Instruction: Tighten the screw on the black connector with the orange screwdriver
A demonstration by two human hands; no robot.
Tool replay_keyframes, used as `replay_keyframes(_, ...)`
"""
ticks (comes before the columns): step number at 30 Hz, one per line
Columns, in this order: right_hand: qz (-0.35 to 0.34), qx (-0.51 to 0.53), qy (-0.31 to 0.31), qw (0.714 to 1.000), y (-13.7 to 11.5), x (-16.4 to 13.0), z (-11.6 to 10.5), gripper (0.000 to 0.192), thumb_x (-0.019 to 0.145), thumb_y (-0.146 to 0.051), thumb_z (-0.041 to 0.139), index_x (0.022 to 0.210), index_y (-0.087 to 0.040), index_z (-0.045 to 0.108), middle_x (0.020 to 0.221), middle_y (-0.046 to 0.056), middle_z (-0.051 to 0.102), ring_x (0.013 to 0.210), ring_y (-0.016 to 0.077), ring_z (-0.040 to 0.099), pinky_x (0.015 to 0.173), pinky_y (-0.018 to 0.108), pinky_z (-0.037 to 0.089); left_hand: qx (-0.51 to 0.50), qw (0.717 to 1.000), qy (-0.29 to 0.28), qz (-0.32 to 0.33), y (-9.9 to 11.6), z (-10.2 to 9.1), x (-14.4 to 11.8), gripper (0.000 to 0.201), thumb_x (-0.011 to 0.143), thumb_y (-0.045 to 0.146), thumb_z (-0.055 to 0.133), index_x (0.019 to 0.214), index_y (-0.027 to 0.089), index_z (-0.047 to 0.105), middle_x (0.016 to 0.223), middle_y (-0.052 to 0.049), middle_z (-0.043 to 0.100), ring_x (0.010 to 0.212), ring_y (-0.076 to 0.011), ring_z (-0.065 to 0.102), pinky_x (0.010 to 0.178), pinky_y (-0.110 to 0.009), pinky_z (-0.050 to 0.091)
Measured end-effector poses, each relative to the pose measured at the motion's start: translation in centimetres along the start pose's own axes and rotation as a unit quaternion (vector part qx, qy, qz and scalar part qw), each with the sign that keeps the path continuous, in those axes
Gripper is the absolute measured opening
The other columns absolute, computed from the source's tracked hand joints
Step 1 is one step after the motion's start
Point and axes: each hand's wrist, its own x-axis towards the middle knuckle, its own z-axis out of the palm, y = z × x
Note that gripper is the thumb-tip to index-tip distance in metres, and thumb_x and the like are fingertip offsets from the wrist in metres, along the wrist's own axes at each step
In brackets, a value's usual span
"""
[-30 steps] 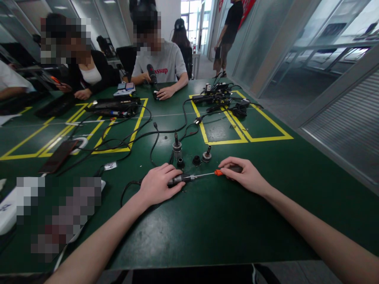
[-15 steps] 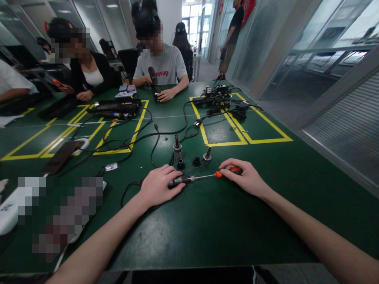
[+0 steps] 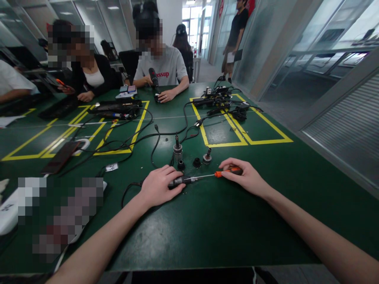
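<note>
My left hand [image 3: 161,184] grips a corded black tool handle [image 3: 177,181] from above and keeps it down at the green tabletop. A metal collar at the handle's right end meets the tip of a screwdriver [image 3: 227,172]. Pinched by its orange and black grip, that screwdriver lies nearly level in my right hand [image 3: 244,175], its shaft pointing left. Just beyond my hands stand a metal cylinder with a narrow nozzle [image 3: 177,149], a shorter nozzle piece [image 3: 207,156], a black ring-like cap [image 3: 181,164] and another black cap [image 3: 196,162]. My left fingers hide part of the handle.
Black cables [image 3: 217,103] pile up inside yellow tape at the far right. A phone [image 3: 61,157] and a white power strip [image 3: 75,232] lie to the left. Across the table [image 3: 207,232], a co-worker [image 3: 166,65] holds a dark tool; other people sit or stand behind.
My hands, the screwdriver and the tool handle look almost the same as before. In the background, the standing person has shifted slightly to the right.
</note>
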Motion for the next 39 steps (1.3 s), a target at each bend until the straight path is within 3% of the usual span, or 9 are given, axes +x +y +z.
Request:
replay_keyframes(3, -0.009, -0.003, -0.003, 1.0, 0.08, -0.03, 0.03, 0.032, 0.086, -0.053, 0.073, 0.09, -0.021, 0.074, 0.079, 0.004, 0.069, 0.068, 0.0188, 0.061, 0.064, 0.032, 0.05, -0.001, 1.0, 0.001, 0.0, 0.02, 0.04, 0.01, 0.027, 0.098, 0.04, 0.063, 0.11, 0.019, 0.074, 0.1, -0.006, 0.076, 0.089, -0.0222, 0.07, 0.077, -0.035, 0.06)
replay_keyframes(8, 0.033, 0.004, -0.04, 0.999, -0.19, -0.15, 0.2, 0.041, 0.095, -0.058, 0.06, 0.084, -0.02, 0.07, 0.056, -0.003, 0.053, 0.05, 0.0145, 0.048, 0.055, 0.03, 0.045, 0.003, 1.0, 0.001, 0.0, 0.02, 0.07, 0.02, 0.025, 0.098, 0.04, 0.065, 0.11, 0.019, 0.074, 0.1, -0.006, 0.076, 0.088, -0.0221, 0.07, 0.076, -0.034, 0.059)
replay_keyframes(13, 0.01, -0.007, -0.012, 1.0, -0.27, -0.03, 0.15, 0.034, 0.087, -0.054, 0.071, 0.094, -0.021, 0.072, 0.078, 0.004, 0.069, 0.063, 0.0174, 0.059, 0.061, 0.031, 0.05, 0.004, 1.0, 0.001, 0.001, -0.04, 0.1, -0.06, 0.026, 0.098, 0.04, 0.064, 0.11, 0.019, 0.074, 0.099, -0.006, 0.076, 0.089, -0.0221, 0.07, 0.076, -0.034, 0.059)
replay_keyframes(17, -0.002, -0.023, -0.01, 1.0, -0.12, 0.01, 0.19, 0.035, 0.084, -0.054, 0.074, 0.096, -0.021, 0.073, 0.079, 0.003, 0.07, 0.07, 0.0194, 0.064, 0.066, 0.031, 0.053, 0.003, 1.0, 0.0, -0.001, -0.08, 0.15, -0.08, 0.025, 0.098, 0.04, 0.064, 0.11, 0.02, 0.074, 0.099, -0.005, 0.076, 0.089, -0.0213, 0.07, 0.076, -0.033, 0.058)
replay_keyframes(23, 0.026, -0.026, -0.033, 0.999, 0.05, -0.13, 0.39, 0.046, 0.095, -0.062, 0.058, 0.082, -0.02, 0.071, 0.059, -0.002, 0.055, 0.051, 0.0142, 0.051, 0.053, 0.028, 0.045, 0.005, 1.0, 0.003, 0.0, -0.06, 0.24, -0.04, 0.025, 0.098, 0.04, 0.064, 0.11, 0.02, 0.074, 0.1, -0.004, 0.076, 0.089, -0.0215, 0.07, 0.075, -0.034, 0.057)
replay_keyframes(28, 0.011, -0.022, -0.03, 0.999, 0.25, -0.08, 0.37, 0.038, 0.092, -0.057, 0.065, 0.091, -0.02, 0.074, 0.077, 0.005, 0.071, 0.062, 0.0173, 0.06, 0.057, 0.029, 0.049, 0.003, 1.0, 0.003, -0.001, -0.06, 0.3, -0.11, 0.025, 0.098, 0.04, 0.065, 0.11, 0.019, 0.073, 0.101, -0.004, 0.076, 0.09, -0.0221, 0.07, 0.077, -0.035, 0.058)
replay_keyframes(32, -0.002, -0.045, -0.013, 0.999, 0.42, 0.0, 0.36, 0.033, 0.09, -0.053, 0.067, 0.097, -0.021, 0.075, 0.079, 0.004, 0.071, 0.066, 0.0188, 0.061, 0.062, 0.032, 0.051, 0.003, 1.0, -0.001, -0.006, -0.1, 0.28, -0.11, 0.024, 0.097, 0.039, 0.065, 0.11, 0.02, 0.074, 0.1, -0.004, 0.077, 0.091, -0.0217, 0.07, 0.076, -0.034, 0.057)
replay_keyframes(39, -0.014, -0.082, -0.053, 0.995, 0.02, 0.03, 0.44, 0.041, 0.098, -0.053, 0.053, 0.084, -0.021, 0.075, 0.079, 0.005, 0.073, 0.07, 0.0205, 0.063, 0.065, 0.033, 0.05, 0.005, 1.0, -0.007, -0.011, -0.07, 0.17, -0.06, 0.024, 0.097, 0.039, 0.065, 0.11, 0.021, 0.074, 0.101, -0.004, 0.077, 0.093, -0.0221, 0.071, 0.077, -0.034, 0.058)
